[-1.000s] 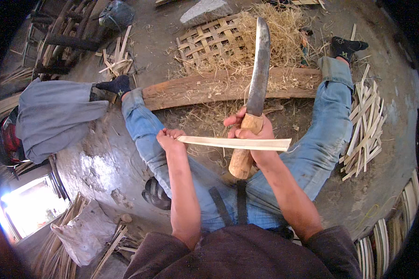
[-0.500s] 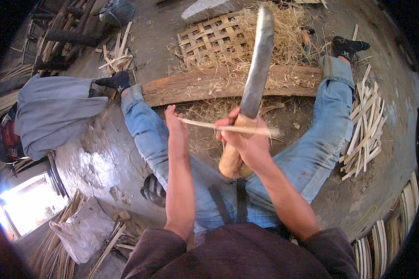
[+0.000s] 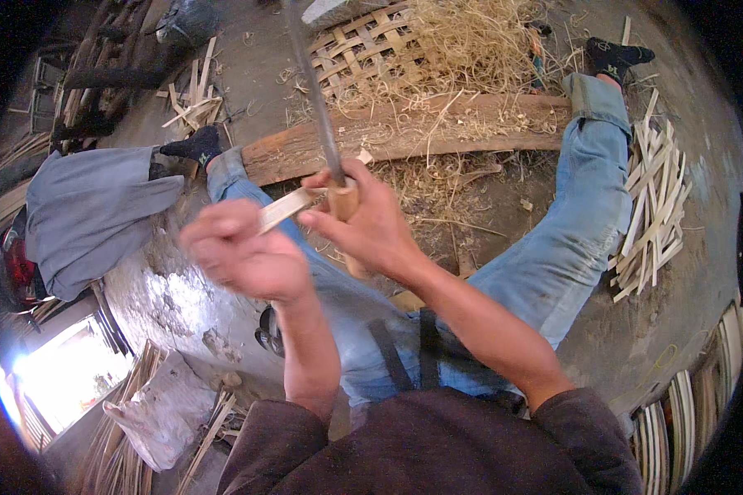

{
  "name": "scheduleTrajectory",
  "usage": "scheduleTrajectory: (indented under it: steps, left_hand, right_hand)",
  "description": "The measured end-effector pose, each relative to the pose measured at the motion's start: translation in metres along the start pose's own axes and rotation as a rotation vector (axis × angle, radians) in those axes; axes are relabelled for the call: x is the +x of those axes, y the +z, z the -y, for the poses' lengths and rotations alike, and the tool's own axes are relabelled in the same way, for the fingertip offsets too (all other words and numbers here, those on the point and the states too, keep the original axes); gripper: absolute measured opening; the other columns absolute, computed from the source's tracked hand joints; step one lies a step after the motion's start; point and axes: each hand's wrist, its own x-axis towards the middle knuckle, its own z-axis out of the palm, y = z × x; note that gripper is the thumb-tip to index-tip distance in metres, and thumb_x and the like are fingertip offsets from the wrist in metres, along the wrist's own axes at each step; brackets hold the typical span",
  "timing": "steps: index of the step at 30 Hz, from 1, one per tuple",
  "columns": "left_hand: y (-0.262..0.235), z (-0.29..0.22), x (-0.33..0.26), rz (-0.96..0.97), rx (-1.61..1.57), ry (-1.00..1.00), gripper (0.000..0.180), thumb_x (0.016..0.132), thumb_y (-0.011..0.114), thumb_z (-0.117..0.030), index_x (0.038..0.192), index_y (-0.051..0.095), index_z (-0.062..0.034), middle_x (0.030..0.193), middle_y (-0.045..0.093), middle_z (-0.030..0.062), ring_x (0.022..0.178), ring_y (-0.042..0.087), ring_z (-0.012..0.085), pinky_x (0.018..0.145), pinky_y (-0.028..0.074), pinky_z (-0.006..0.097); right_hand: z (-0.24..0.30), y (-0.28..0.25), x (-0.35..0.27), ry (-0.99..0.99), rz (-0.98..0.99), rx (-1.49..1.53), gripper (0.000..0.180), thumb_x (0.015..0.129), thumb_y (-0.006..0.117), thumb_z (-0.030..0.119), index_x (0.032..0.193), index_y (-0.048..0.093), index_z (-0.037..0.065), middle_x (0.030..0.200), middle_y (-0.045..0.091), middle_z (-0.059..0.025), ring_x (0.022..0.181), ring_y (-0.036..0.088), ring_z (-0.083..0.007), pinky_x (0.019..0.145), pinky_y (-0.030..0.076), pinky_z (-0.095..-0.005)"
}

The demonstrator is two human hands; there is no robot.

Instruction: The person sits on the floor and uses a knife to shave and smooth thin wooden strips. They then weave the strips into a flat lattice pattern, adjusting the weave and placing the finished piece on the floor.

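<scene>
My right hand [image 3: 371,219] is closed around the wooden handle [image 3: 343,202] of a long knife. Its narrow-looking metal blade [image 3: 312,87] points away from me, up past the top edge of the picture. A short, pale strip of split wood or bamboo [image 3: 286,209] spans the gap between my hands. My left hand [image 3: 252,252], blurred by motion, grips the strip's near end. The far end passes behind the knife handle, beside my right fingers, with its tip showing just beyond them.
Between my outstretched legs lies a wooden plank [image 3: 293,153]. Past it are an openwork woven panel [image 3: 359,58] and a heap of curly shavings [image 3: 479,49]. Pale strips [image 3: 652,206] are piled on the right. A grey cloth [image 3: 99,219] and a whitish sack [image 3: 161,412] are on the left.
Both hands have moved left, with the knife and strip. The blade has turned edge-on and now leans left. The strip's slant has reversed, and my left hand has come nearer to me.
</scene>
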Motion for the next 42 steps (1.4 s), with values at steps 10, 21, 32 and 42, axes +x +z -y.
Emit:
scheduleTrajectory:
  steps: [10, 21, 32, 42]
  left_hand:
    - [-0.085, 0.019, 0.052, -0.259, -0.098, -0.037, 0.020, 0.096, 0.039, -0.018, 0.103, 0.054, -0.0062, 0.064, 0.038, -0.0028, 0.051, 0.034, 0.0059, 0.048, 0.029, 0.021]
    - [-0.103, 0.021, 0.059, -0.126, -0.307, -0.056, 0.033, 0.088, 0.048, -0.021, 0.114, 0.050, -0.0028, 0.066, 0.038, -0.0007, 0.057, 0.036, 0.0086, 0.052, 0.030, 0.023]
    - [-0.058, 0.066, 0.062, -0.003, -0.280, -0.174, 0.030, 0.080, 0.046, -0.024, 0.102, 0.054, -0.0037, 0.068, 0.039, 0.0006, 0.058, 0.035, 0.0085, 0.054, 0.030, 0.022]
    - [-0.075, 0.068, 0.075, -0.045, -0.275, -0.269, 0.021, 0.083, 0.042, -0.015, 0.097, 0.054, -0.0050, 0.072, 0.041, 0.0018, 0.066, 0.038, 0.0107, 0.062, 0.035, 0.027]
  right_hand:
    - [-0.110, -0.155, 0.055, 0.106, 0.933, -1.032, 0.047, 0.075, 0.068, 0.038, 0.096, 0.060, -0.003, 0.090, 0.064, -0.0226, 0.080, 0.065, -0.0366, 0.072, 0.051, -0.0432]
    - [0.012, -0.282, 0.040, 0.584, 0.169, -0.574, 0.026, 0.084, 0.069, 0.021, 0.093, 0.057, 0.000, 0.075, 0.061, -0.0052, 0.059, 0.061, -0.0134, 0.051, 0.050, -0.0272]
    - [-0.041, -0.234, 0.051, 0.464, 0.188, -0.414, 0.024, 0.087, 0.066, 0.020, 0.092, 0.056, -0.001, 0.077, 0.061, -0.0072, 0.059, 0.063, -0.0160, 0.052, 0.052, -0.0313]
    - [-0.096, -0.142, -0.016, 0.373, 0.036, -0.641, 0.033, 0.089, 0.058, 0.030, 0.096, 0.052, -0.002, 0.075, 0.060, -0.0143, 0.069, 0.063, -0.0265, 0.064, 0.048, -0.0384]
